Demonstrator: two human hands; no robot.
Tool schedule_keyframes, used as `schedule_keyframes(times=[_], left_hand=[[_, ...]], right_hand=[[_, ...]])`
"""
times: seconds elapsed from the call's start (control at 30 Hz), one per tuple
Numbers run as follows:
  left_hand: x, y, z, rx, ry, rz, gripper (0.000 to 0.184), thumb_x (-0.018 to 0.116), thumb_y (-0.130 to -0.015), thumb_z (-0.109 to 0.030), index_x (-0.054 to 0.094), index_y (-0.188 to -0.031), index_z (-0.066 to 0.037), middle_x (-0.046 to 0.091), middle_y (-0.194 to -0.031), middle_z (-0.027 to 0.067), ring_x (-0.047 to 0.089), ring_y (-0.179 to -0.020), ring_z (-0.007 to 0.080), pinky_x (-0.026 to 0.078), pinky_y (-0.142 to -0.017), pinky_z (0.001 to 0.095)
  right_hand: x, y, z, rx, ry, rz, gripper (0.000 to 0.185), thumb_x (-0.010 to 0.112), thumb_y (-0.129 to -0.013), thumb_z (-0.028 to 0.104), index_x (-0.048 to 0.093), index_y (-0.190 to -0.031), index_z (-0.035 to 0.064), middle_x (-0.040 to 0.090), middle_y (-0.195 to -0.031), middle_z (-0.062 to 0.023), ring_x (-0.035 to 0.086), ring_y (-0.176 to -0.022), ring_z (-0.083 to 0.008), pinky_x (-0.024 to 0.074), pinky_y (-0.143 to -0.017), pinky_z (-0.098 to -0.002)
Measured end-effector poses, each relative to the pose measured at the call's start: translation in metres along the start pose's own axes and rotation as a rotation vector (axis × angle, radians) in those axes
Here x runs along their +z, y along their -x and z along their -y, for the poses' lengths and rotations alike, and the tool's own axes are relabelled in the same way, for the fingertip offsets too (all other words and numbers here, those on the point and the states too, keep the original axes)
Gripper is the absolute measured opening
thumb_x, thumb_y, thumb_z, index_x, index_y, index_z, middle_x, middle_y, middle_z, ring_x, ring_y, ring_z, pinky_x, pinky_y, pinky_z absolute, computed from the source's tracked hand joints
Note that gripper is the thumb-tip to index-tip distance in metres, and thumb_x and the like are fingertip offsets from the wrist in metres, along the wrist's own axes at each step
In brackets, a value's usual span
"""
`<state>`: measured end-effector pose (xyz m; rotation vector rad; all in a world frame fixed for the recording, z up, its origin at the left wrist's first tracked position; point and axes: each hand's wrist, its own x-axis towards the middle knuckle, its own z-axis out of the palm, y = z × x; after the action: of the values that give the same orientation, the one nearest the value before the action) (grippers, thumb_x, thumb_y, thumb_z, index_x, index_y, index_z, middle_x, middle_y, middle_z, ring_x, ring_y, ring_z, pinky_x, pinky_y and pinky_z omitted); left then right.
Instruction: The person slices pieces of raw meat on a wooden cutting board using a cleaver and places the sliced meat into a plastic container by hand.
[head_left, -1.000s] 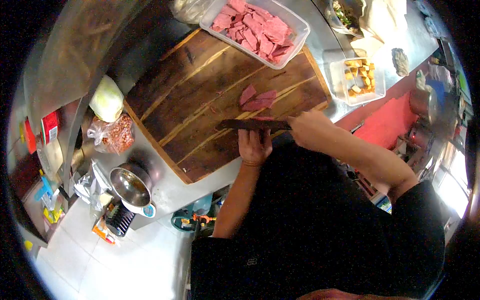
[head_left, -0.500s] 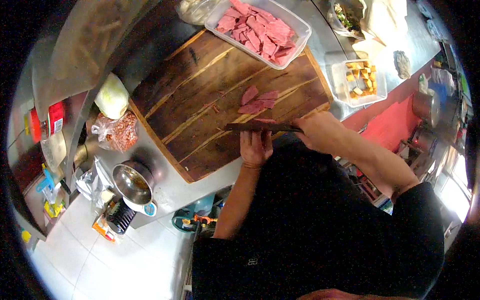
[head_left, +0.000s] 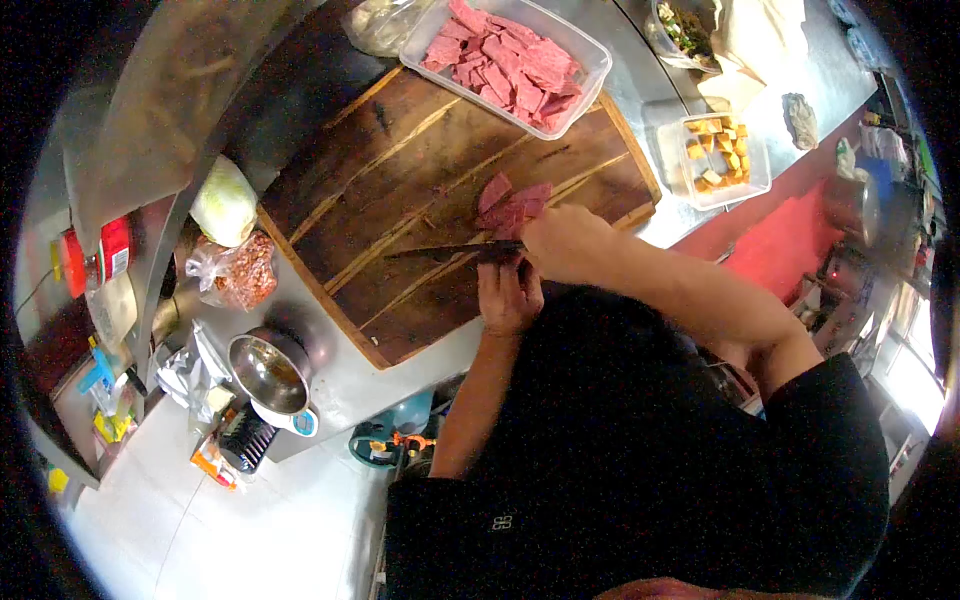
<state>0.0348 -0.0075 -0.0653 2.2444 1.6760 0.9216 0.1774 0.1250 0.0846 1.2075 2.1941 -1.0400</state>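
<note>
My right hand [head_left: 562, 243] is closed round the handle of a knife [head_left: 440, 250], whose dark blade points left across the wooden cutting board [head_left: 350, 230]. Right below the blade, my left hand [head_left: 508, 298] rests at the board's near edge with its fingertips bent against something that the knife and fingers mostly hide. Several pink meat slices [head_left: 515, 205] lie on the board just beyond the knife. A clear plastic box [head_left: 592, 90] full of pink slices stands over the board's far edge.
A box of orange cubes [head_left: 762, 170] stands right of the board. To the left are a cabbage [head_left: 224, 203], a bag of reddish bits [head_left: 240, 272] and a metal bowl [head_left: 268, 374]. A crumpled cloth [head_left: 799, 120] lies at the far right.
My right hand has moved left with the knife, so the blade reaches farther left over the board. My left hand has stayed nearly in place.
</note>
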Motion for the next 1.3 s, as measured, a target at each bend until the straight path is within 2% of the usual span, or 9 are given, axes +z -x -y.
schedule_keyframes(times=[0.23, 0.33, 0.5, 0.63, 0.73, 0.9, 1.03, 1.1, 1.3], left_hand=[[-0.006, -0.015, -0.012, 0.017, -0.009, -0.248, 0.028, 0.074, -0.087, -0.012, 0.066, -0.112, -0.004, 0.063, -0.111, 0.0202, 0.063, -0.098, 0.0407, 0.055, -0.083, 0.0457], [-0.009, -0.014, -0.012, 0.035, 0.029, -0.313, 0.029, 0.073, -0.087, -0.012, 0.067, -0.114, -0.003, 0.064, -0.111, 0.0213, 0.064, -0.097, 0.0421, 0.055, -0.084, 0.0467], [-0.006, -0.006, -0.01, 0.009, 0.014, -0.246, 0.031, 0.073, -0.085, -0.013, 0.066, -0.113, 0.0, 0.064, -0.111, 0.0245, 0.065, -0.097, 0.0449, 0.056, -0.085, 0.0477], [-0.003, 0.0, -0.005, 0.045, 0.055, -0.26, 0.029, 0.073, -0.084, -0.012, 0.066, -0.11, 0.0, 0.064, -0.111, 0.0254, 0.065, -0.096, 0.0446, 0.055, -0.085, 0.0475], [-0.004, -0.001, -0.003, -0.157, 0.186, 0.074, 0.027, 0.074, -0.084, -0.012, 0.066, -0.108, 0.0, 0.064, -0.108, 0.0244, 0.064, -0.094, 0.0431, 0.055, -0.083, 0.0468], [-0.004, -0.012, -0.004, 0.027, 0.076, -0.155, 0.026, 0.076, -0.084, -0.013, 0.066, -0.105, -0.001, 0.064, -0.104, 0.0217, 0.063, -0.091, 0.0406, 0.055, -0.079, 0.0452], [-0.002, -0.006, -0.005, 0.024, 0.081, -0.155, 0.023, 0.074, -0.086, -0.011, 0.066, -0.105, -0.001, 0.064, -0.106, 0.0215, 0.064, -0.091, 0.0408, 0.055, -0.08, 0.0455], [-0.001, -0.003, -0.002, 0.073, -0.035, -0.151, 0.022, 0.072, -0.087, -0.009, 0.066, -0.106, -0.001, 0.064, -0.107, 0.0218, 0.064, -0.092, 0.0415, 0.055, -0.08, 0.0461], [-0.015, -0.013, -0.007, 0.066, 0.091, -0.17, 0.022, 0.07, -0.087, -0.007, 0.065, -0.106, 0.002, 0.064, -0.108, 0.0235, 0.064, -0.091, 0.043, 0.056, -0.079, 0.0472]], right_hand=[[-0.019, 0.047, -0.021, -0.033, -0.012, -0.157, 0.034, 0.057, -0.098, 0.033, 0.068, -0.101, 0.0008, 0.07, -0.087, -0.0254, 0.069, -0.084, -0.0455, 0.0577, -0.076, -0.0531], [-0.006, 0.072, -0.028, 0.083, 0.048, 0.094, 0.031, 0.06, -0.096, 0.029, 0.065, -0.109, 0.0021, 0.07, -0.09, -0.0254, 0.069, -0.087, -0.0448, 0.0576, -0.078, -0.0527], [0.011, 0.081, -0.03, 0.052, -0.043, -0.128, 0.026, 0.061, -0.091, 0.019, 0.065, -0.11, 0.0034, 0.07, -0.095, -0.0249, 0.069, -0.092, -0.0437, 0.0577, -0.079, -0.0528], [0.013, 0.059, -0.027, 0.114, -0.035, -0.029, 0.024, 0.06, -0.09, 0.019, 0.066, -0.108, 0.0034, 0.071, -0.096, -0.0249, 0.069, -0.091, -0.0444, 0.0577, -0.079, -0.053], [0.001, 0.029, -0.01, 0.136, 0.004, 0.142, 0.025, 0.06, -0.09, 0.021, 0.066, -0.106, 0.0024, 0.071, -0.095, -0.0254, 0.069, -0.091, -0.0456, 0.0575, -0.079, -0.0529], [0.015, -0.002, -0.019, -0.034, -0.106, -0.183, 0.029, 0.06, -0.095, 0.029, 0.066, -0.106, 0.0029, 0.071, -0.086, -0.0238, 0.07, -0.083, -0.0455, 0.0561, -0.077, -0.0566], [-0.02, 0.044, -0.011, 0.016, -0.083, -0.158, 0.031, 0.059, -0.096, 0.032, 0.066, -0.108, 0.004, 0.071, -0.088, -0.0234, 0.07, -0.085, -0.0448, 0.0555, -0.078, -0.0569], [-0.021, 0.066, -0.012, 0.092, 0.044, 0.07, 0.03, 0.06, -0.095, 0.03, 0.064, -0.111, 0.0045, 0.071, -0.092, -0.0237, 0.069, -0.089, -0.0447, 0.0557, -0.08, -0.0555], [0.002, 0.091, -0.025, 0.055, -0.042, -0.075, 0.029, 0.061, -0.092, 0.021, 0.063, -0.117, 0.0054, 0.071, -0.091, -0.024, 0.069, -0.089, -0.0443, 0.0571, -0.081, -0.0536]])
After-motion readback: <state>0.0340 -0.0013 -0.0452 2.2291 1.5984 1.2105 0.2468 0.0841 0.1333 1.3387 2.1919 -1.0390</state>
